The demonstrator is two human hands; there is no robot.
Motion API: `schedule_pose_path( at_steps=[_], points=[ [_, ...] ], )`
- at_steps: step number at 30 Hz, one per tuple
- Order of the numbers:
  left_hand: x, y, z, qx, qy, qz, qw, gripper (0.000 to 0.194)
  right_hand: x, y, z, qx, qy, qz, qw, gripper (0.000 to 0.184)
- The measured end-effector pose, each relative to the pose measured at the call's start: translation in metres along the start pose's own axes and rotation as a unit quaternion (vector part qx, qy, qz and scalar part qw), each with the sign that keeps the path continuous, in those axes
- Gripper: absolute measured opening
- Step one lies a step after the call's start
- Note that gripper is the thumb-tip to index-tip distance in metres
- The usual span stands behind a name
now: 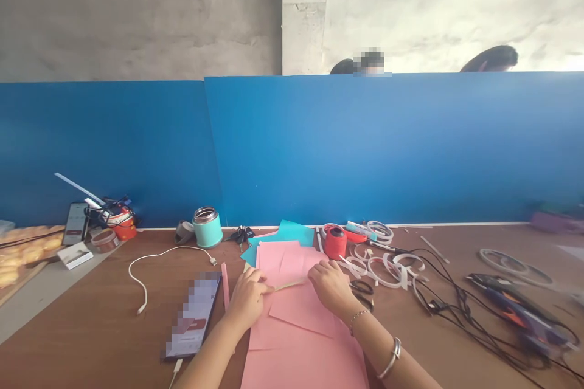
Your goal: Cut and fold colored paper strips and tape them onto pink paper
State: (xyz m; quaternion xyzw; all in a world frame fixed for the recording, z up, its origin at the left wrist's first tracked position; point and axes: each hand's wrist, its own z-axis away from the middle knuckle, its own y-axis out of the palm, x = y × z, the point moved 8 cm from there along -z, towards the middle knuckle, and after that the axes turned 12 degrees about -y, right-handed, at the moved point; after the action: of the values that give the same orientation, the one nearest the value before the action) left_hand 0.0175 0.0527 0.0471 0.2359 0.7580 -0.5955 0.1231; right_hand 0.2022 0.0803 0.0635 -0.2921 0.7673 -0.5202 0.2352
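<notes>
Over the pink paper (pixel 305 358), pale strip (pixel 291 285) spans both hands: L hand (pixel 247 299) pinching one end, R hand (pixel 334 287) curled at the other, grip hidden, can't tell. Strip looks light, bendy, prob. easily creased; best held by its ends. Red cup (pixel 124 230) w/ black cables (pixel 104 217) etc.; teal jar (pixel 208 233) lidless, contents unseen.

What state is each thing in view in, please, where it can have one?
Turquoise jar: upright, open.
Phone beside the pink sheets: lying flat, screen lit.
White cable behind it: loose, both ends free.
Pink sheets: flat, overlapping.
Pale strip: slightly curved.
Left hand: fingers at strip's left end.
Right hand: fingers curled near its right end.
</notes>
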Motion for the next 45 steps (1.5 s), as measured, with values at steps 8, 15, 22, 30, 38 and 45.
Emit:
schedule_pose_path(
  at_steps=[8,15,22,30,38,45],
  points=[
    [-0.012,-0.009,-0.030,0.013,-0.251,0.438,0.863,0.040,-0.005,-0.002,-0.001,-0.120,0.215,-0.529,0.812,0.014],
    [-0.033,0.039,-0.017,0.072,-0.223,0.552,0.800,0.039,0.035,0.009,0.007,-0.090,0.203,-0.519,0.826,0.022],
    [-0.025,0.042,-0.013,0.078,-0.210,0.474,0.851,0.045,0.030,0.001,0.011,-0.079,0.160,-0.300,0.937,0.021],
    [-0.032,0.044,-0.009,0.116,-0.216,0.530,0.812,0.043,0.037,0.003,0.010,-0.094,0.199,-0.535,0.816,0.029],
    [-0.045,0.042,0.004,0.165,-0.266,0.549,0.775,0.045,0.038,0.003,0.011,-0.103,0.198,-0.535,0.815,0.025],
    [-0.039,0.041,0.001,0.162,-0.269,0.572,0.758,0.036,0.039,0.003,0.009,-0.107,0.185,-0.572,0.792,0.031]
  ],
)
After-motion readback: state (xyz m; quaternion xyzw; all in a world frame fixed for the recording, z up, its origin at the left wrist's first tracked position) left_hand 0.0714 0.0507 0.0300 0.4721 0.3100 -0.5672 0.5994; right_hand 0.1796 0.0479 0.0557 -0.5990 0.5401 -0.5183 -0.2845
